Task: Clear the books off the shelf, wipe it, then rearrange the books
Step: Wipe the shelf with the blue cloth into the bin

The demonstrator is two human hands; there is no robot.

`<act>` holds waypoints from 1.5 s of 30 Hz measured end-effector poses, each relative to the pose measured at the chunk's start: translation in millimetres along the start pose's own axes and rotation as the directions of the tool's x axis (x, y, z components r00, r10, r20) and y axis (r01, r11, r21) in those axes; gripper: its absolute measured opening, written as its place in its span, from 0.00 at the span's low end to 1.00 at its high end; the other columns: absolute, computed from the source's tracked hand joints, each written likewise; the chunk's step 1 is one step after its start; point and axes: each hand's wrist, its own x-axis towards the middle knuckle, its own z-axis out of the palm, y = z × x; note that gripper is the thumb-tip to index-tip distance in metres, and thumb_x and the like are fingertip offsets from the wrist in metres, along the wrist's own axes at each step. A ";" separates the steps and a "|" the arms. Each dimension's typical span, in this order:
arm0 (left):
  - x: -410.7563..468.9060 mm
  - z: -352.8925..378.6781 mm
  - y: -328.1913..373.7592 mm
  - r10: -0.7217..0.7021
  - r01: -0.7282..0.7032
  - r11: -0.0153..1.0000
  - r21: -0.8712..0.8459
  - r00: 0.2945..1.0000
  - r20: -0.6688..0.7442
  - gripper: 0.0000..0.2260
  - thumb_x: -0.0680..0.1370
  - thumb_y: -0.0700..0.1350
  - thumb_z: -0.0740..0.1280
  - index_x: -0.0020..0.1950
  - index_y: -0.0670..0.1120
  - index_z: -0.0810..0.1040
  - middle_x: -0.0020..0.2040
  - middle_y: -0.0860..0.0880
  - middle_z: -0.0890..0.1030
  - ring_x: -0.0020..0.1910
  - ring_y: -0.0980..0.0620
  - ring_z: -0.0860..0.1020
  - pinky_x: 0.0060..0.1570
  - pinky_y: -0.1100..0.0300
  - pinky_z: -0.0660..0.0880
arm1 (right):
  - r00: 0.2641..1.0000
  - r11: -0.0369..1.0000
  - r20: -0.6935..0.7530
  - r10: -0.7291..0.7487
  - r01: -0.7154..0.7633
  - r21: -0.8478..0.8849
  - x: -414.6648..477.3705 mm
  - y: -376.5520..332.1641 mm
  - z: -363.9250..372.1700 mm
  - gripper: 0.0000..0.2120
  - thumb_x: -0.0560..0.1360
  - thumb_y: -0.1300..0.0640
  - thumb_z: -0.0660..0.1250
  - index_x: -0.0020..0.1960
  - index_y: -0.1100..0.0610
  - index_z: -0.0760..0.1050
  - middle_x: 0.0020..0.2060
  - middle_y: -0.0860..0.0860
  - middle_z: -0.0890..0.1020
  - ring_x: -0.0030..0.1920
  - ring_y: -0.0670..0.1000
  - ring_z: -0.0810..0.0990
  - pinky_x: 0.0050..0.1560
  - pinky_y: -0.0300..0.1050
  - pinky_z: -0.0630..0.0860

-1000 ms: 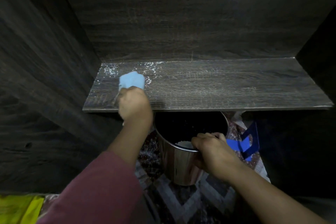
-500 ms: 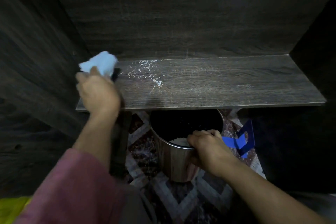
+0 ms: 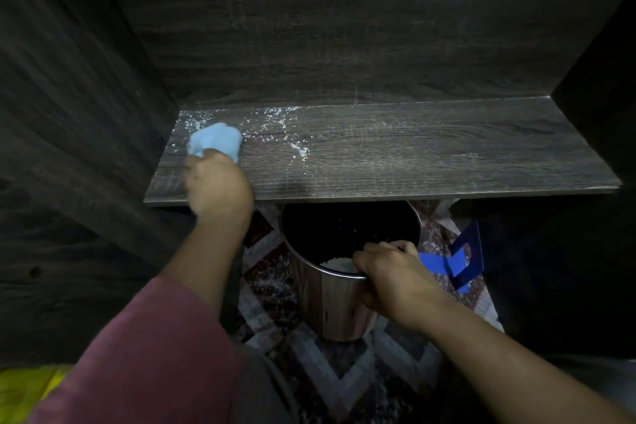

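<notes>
The dark wooden shelf (image 3: 430, 151) holds no books, and white dust is scattered over its left rear part. My left hand (image 3: 218, 184) presses a light blue cloth (image 3: 215, 141) onto the shelf near its left end. Below the shelf's front edge stands a shiny metal bin (image 3: 339, 306). My right hand (image 3: 392, 277) grips the bin's near rim. Some white material lies inside the bin next to my fingers.
Dark wooden side walls and a back panel (image 3: 327, 38) close in the shelf. A blue bookend (image 3: 463, 258) stands on the patterned floor (image 3: 330, 372) to the right of the bin. Something yellow (image 3: 24, 387) shows at the bottom left corner.
My left hand swept the cloth to the shelf's far left corner and has come back a little to the right onto the board. My right hand stayed on the bin's rim.
</notes>
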 end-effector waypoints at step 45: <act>-14.6 9.1 37.5 0.560 -0.531 0.714 -0.456 0.824 -0.083 0.18 0.79 0.38 0.63 0.70 0.43 0.72 0.64 0.41 0.71 0.61 0.45 0.72 0.57 0.67 0.62 | 1.000 0.999 0.019 0.005 -0.005 -0.033 -1.4 6.3 3.1 0.14 0.68 0.55 0.71 0.53 0.50 0.73 0.50 0.46 0.74 0.56 0.50 0.72 0.59 0.48 0.58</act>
